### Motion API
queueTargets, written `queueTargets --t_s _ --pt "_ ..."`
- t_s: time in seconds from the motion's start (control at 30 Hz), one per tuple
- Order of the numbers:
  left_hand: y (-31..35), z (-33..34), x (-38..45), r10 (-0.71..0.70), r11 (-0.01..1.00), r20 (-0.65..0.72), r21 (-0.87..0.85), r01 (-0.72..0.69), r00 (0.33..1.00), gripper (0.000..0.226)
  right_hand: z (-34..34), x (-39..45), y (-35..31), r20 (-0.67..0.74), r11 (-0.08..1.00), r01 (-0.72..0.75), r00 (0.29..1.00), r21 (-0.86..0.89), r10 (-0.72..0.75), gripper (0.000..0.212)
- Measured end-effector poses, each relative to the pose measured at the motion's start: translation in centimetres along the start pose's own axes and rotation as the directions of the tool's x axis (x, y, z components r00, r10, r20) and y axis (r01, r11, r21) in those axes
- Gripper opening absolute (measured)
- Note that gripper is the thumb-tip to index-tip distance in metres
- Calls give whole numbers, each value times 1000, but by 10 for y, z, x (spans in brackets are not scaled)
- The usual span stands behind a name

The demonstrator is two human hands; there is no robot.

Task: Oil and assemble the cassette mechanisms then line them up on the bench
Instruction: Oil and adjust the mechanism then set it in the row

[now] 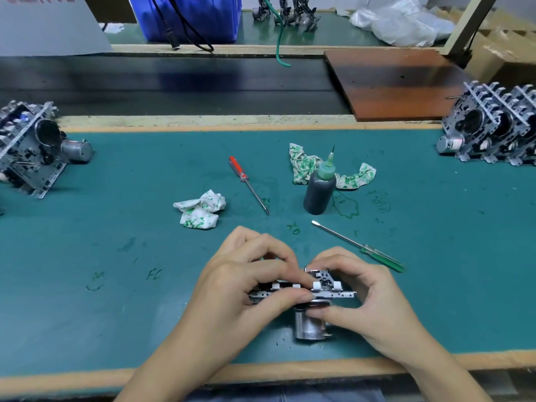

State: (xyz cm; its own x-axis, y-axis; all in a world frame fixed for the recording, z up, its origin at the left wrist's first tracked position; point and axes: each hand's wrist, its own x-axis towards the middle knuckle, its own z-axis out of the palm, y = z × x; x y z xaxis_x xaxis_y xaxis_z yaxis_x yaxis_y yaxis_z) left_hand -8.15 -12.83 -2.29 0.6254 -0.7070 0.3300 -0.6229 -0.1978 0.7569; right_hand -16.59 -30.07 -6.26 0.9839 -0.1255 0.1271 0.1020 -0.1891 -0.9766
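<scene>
Both hands meet low in the frame's centre: left hand (246, 288) and right hand (362, 297) curl their fingers around one cassette mechanism (313, 288), pinching its metal frame just above the green table (116, 227); its motor points toward the camera.

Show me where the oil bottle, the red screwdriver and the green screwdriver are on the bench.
oil bottle (319, 192), head view, on the dark body below the green cap.
red screwdriver (237, 169), head view, on the red handle.
green screwdriver (382, 257), head view, on the green handle.
</scene>
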Motion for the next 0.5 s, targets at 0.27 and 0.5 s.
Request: queueTargets --t_s 0.27,0.5 --pt "0 1 -4 3 1000 -21 17 -3 1000 11 -2 -14 -1 -43 930 15 999 -366 -33 27" --pt "1 1 -2 0 1000 -28 18 0 1000 13 -11 -30 8 -50 537 185 918 -823 -393 32"
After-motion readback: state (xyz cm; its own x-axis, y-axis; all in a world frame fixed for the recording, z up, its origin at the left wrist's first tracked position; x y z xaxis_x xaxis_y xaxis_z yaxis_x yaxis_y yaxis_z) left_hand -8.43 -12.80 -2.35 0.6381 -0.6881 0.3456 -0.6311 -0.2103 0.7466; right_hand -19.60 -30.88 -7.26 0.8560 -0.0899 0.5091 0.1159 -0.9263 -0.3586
